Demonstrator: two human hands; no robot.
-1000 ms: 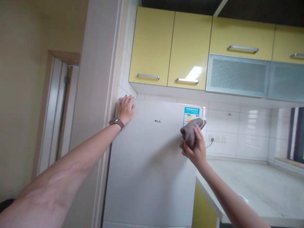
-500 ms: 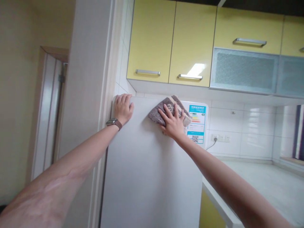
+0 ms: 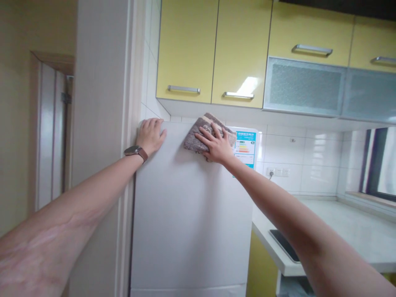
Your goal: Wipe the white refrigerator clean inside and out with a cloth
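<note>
A tall white fridge stands in front of me, with a blue energy label at its upper right. My left hand lies flat and open against the fridge door's top left corner; a watch sits on that wrist. My right hand presses a brown-grey cloth against the top of the door with its fingers spread over the cloth. The cloth's upper edge reaches the fridge's top edge.
Yellow wall cabinets with metal handles hang just above the fridge. A pale wall post borders the fridge on the left. A white counter runs to the right with a dark flat object on it. Sockets sit on the tiled wall.
My right hand moved the cloth from the fridge's right edge by the label to the top middle and now presses it flat. My left hand stayed at the corner.
</note>
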